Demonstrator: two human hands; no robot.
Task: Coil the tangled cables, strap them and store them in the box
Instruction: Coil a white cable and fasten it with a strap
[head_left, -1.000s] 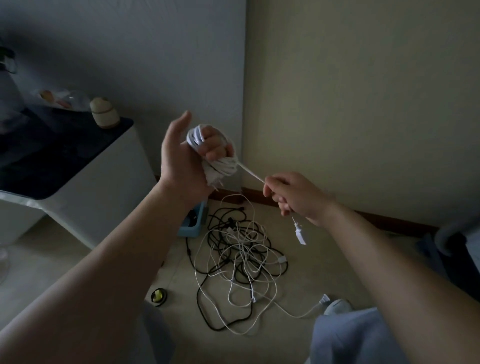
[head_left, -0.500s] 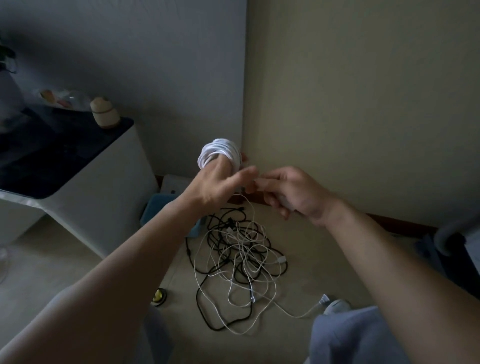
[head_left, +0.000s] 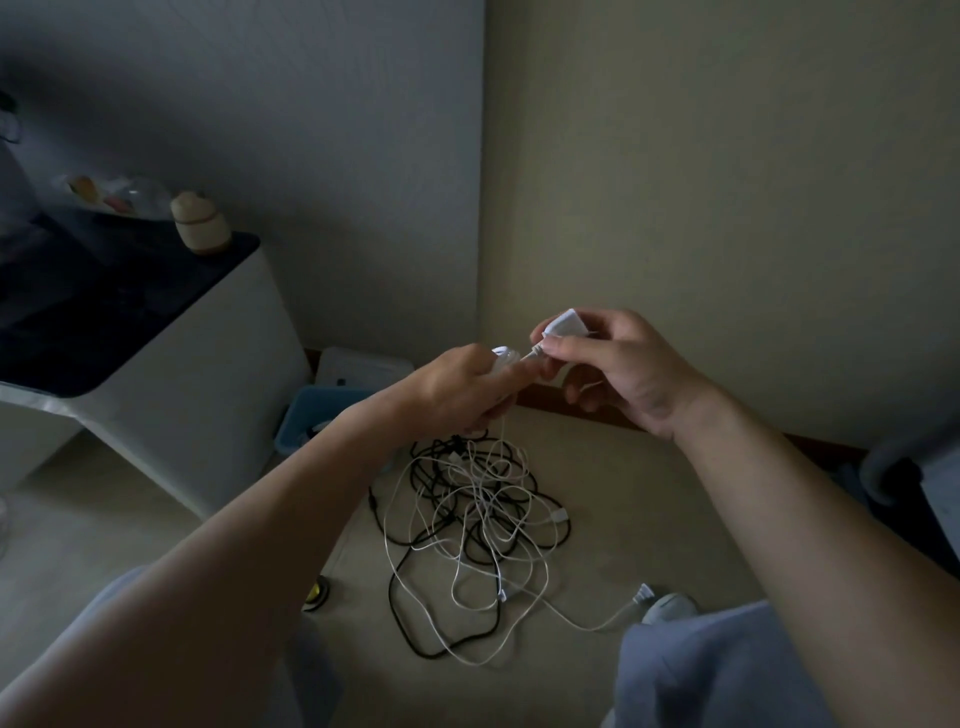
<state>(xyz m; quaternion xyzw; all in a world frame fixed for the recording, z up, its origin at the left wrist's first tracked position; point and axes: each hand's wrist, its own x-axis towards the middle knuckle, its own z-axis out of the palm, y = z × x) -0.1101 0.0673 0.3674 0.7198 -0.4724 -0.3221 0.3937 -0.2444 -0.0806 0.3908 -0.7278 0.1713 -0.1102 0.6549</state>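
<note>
Coil (head_left: 505, 357) gripped by left hand (head_left: 457, 397), plug (head_left: 567, 325) now pinched at 1 o'clock by right hand (head_left: 626, 374); winding judged done.

Home room corner; skirting board (head_left: 821, 444), cabinet (head_left: 197, 395)

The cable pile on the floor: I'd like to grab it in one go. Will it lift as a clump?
Probably floppy: the cable pile is thin loose loops that would sag. Black and white strands cross, so it likely lifts as a clump, its plug trailing.
</note>
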